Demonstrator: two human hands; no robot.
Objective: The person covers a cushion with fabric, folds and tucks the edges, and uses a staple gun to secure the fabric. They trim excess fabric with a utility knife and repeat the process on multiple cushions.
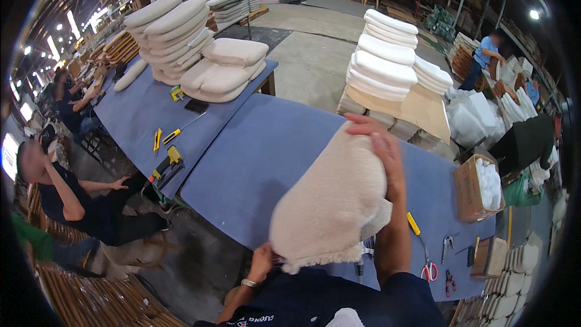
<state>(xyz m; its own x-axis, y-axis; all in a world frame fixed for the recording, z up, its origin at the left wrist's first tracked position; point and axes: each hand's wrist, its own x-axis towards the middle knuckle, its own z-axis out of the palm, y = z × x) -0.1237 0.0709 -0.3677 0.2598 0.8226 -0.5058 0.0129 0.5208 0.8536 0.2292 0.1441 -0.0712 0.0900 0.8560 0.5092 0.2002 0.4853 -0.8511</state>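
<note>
I hold a cream fabric-covered cushion point(330, 200) upright over the near edge of a blue-topped table point(260, 157). My right hand point(378, 139) grips its top far edge, fingers curled over the fabric. At the cushion's lower near corner, my left hand point(261, 261), with a watch on the wrist, pinches the loose frayed edge of the cover.
Red-handled scissors point(428, 266), a yellow knife point(413, 224) and small tools lie on the table at right, near a cardboard box point(471, 191). Stacked cushions point(224, 66) and a staple gun point(166, 166) are on the left table. A seated person point(66, 197) is at left; white foam stacks point(384, 60) stand behind.
</note>
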